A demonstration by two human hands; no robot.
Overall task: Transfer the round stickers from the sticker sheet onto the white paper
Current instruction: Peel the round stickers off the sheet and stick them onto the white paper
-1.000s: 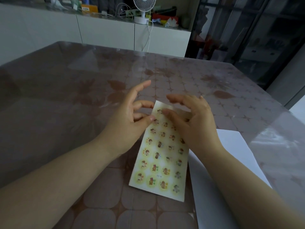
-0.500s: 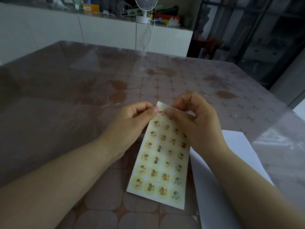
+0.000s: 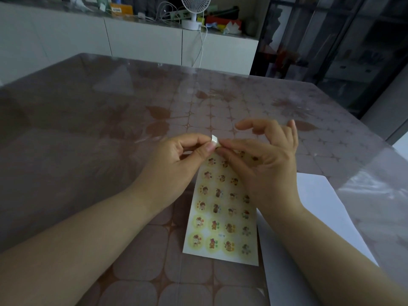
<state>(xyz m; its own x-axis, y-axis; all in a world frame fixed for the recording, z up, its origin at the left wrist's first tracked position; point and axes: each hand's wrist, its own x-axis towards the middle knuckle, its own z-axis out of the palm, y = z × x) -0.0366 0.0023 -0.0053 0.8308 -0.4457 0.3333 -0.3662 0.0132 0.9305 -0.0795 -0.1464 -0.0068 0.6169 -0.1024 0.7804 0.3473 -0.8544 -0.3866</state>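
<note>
1. The single camera sits on my head and looks forward and down across the table [image 3: 88, 133].
2. It is close to my work. My forearms come in from the bottom edge, and my left hand [image 3: 176, 161] and right hand [image 3: 270, 171] meet near the middle of the view, at the far end of the sticker sheet [image 3: 220, 217].
3. The sheet runs from the centre towards me. The white paper [image 3: 320, 206] lies just to its right and is cut off by the bottom edge.
4. The lens is wide, so the table's far edge bows.
5. The top of the view reaches well past the table to a white cabinet [image 3: 143, 47] with a fan [image 3: 195, 9] on it, and to dark glass doors [image 3: 342, 51] on the right.
</note>
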